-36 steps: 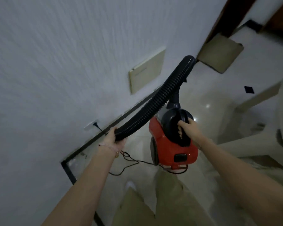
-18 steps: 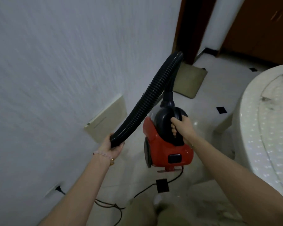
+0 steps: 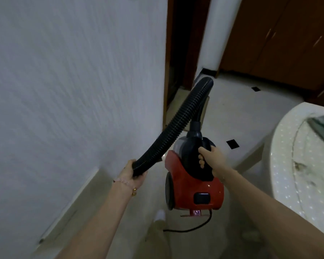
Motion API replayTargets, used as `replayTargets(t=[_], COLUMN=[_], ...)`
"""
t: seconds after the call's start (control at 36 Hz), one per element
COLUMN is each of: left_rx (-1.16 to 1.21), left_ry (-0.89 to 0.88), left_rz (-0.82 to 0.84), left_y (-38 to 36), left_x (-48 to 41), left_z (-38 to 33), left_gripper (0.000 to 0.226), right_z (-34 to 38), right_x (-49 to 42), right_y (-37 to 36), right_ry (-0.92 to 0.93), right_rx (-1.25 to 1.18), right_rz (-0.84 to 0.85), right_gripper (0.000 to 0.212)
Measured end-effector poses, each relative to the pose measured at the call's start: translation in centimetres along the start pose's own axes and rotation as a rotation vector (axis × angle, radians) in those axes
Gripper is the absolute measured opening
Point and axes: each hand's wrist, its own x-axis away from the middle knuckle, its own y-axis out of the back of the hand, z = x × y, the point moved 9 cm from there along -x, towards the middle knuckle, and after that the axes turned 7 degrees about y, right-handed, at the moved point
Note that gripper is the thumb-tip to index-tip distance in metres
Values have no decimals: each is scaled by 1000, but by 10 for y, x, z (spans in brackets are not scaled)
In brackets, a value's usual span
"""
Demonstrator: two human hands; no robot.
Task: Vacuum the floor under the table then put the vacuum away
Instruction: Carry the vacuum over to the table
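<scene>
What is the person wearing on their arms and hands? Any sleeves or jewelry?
Both forearms are bare, with no sleeves in view and no gloves on the left hand or right hand. The left wrist wears a thin pink beaded bracelet with a small gold charm hanging from it.
</scene>
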Motion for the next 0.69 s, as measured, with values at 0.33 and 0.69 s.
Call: replayTargets(t=[0.33,0.69], left_rx=[-111,-181], left_ry=[85,45], left_rz=[-14,-43], left_y=[-201,-444], left_x=[-103,-244], left_z=[-48,-57], left_gripper=[13,7], right_z=[77,130], right_x=[-175,-405], right_y=[62,165], right_ry=[11,-76], right_rx=[-95,-132], right_rz=[-161,-184], right_gripper=[12,8])
